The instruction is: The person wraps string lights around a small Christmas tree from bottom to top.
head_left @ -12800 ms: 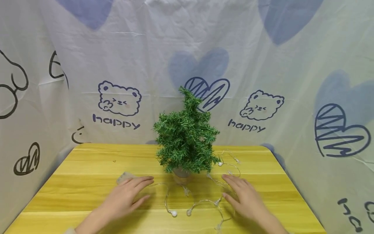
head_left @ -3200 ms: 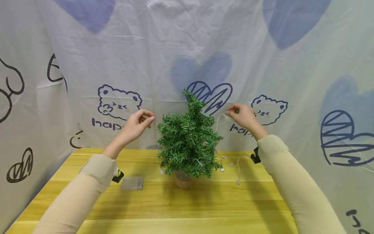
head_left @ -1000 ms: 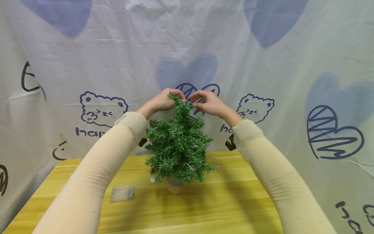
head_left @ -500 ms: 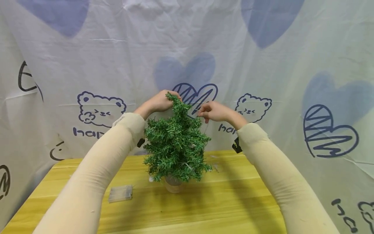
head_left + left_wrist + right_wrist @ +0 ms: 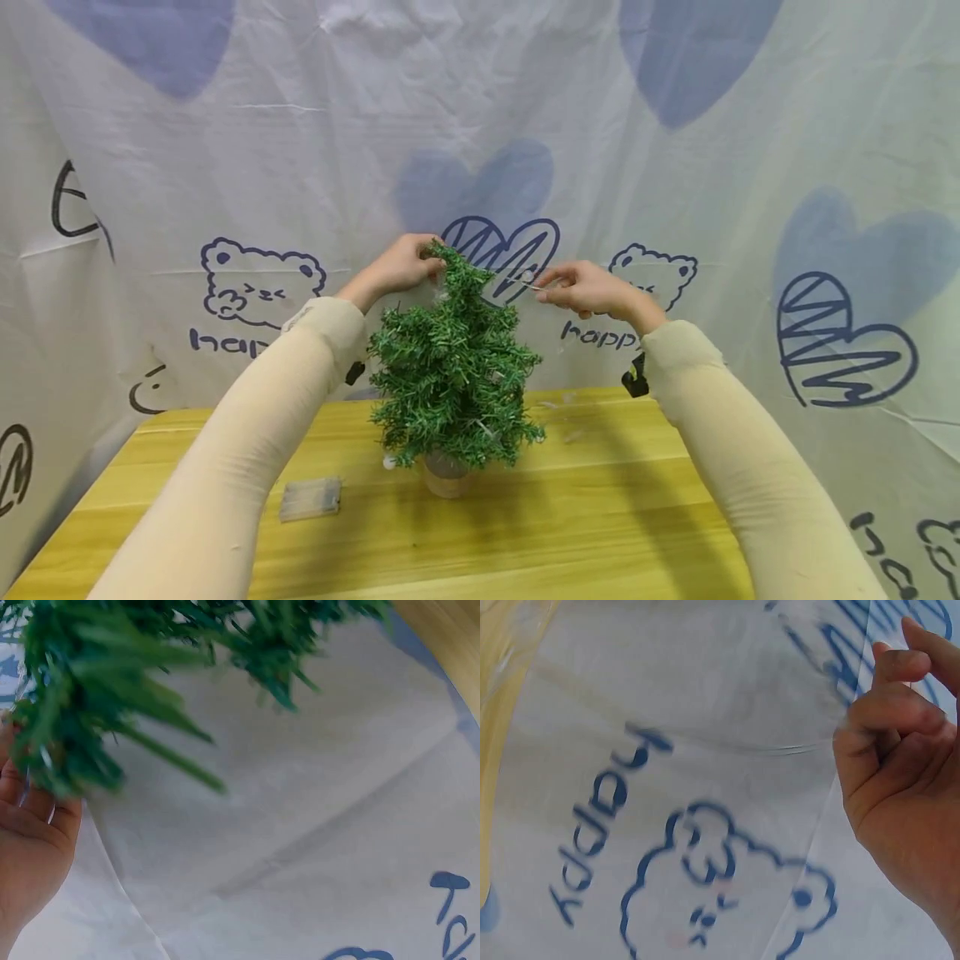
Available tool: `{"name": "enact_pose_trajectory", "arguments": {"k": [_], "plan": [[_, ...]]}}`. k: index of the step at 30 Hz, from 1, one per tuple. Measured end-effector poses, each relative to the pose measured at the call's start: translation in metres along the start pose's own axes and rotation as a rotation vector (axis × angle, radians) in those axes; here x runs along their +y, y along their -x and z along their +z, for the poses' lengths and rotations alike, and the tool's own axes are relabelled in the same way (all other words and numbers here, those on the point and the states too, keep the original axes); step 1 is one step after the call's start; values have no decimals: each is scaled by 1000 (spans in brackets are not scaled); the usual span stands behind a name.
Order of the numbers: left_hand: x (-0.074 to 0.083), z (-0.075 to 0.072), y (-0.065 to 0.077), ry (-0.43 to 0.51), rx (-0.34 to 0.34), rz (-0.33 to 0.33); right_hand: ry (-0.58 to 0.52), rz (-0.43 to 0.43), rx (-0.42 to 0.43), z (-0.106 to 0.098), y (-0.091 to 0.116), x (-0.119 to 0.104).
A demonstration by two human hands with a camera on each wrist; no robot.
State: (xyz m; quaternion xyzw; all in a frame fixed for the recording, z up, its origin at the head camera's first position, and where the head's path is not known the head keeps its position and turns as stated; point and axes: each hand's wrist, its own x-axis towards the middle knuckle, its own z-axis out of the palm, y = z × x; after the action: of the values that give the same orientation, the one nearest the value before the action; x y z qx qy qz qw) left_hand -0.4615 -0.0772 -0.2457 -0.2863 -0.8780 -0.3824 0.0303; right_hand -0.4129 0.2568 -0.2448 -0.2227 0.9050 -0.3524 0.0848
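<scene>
A small artificial Christmas tree [image 5: 453, 367] stands upright in a round base [image 5: 446, 477] at mid-table. My left hand [image 5: 401, 265] is at the left of its thin top, fingers bent. In the left wrist view, green sprigs [image 5: 67, 742] hide the fingertips of that hand [image 5: 34, 840]; I cannot tell what they hold. To the right of the treetop, my right hand [image 5: 588, 290] pinches the wire of a clear string of lights [image 5: 531, 286], which runs toward the tree. In the right wrist view the wire [image 5: 780, 750] trails left from the curled fingers of that hand [image 5: 900, 757].
A clear flat battery case [image 5: 310, 498] lies on the wooden table [image 5: 525, 533], left of the tree base. More small lights [image 5: 567, 398] lie behind the tree on the right. A white cloth [image 5: 360, 167] with printed hearts and bears hangs close behind the table.
The lights have left the tabletop in front and now run up at the tree. Lately my right hand has drawn away rightward from the treetop with the wire; my left has shifted slightly left.
</scene>
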Motion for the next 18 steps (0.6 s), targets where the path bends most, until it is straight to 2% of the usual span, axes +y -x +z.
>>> {"name": "enact_pose_trajectory", "arguments": {"k": [4, 9, 12, 15, 18], "plan": [[-3, -4, 6, 18, 12, 3, 48, 37, 37, -12, 12, 10], [-2, -8, 13, 28, 6, 4, 31, 48, 53, -24, 24, 12], [-4, -10, 18, 35, 11, -13, 45, 56, 71, -28, 27, 7], [-8, -13, 23, 22, 17, -26, 105, 73, 84, -31, 28, -2], [-13, -17, 27, -12, -5, -30, 110, 85, 106, -32, 26, -15]]}}
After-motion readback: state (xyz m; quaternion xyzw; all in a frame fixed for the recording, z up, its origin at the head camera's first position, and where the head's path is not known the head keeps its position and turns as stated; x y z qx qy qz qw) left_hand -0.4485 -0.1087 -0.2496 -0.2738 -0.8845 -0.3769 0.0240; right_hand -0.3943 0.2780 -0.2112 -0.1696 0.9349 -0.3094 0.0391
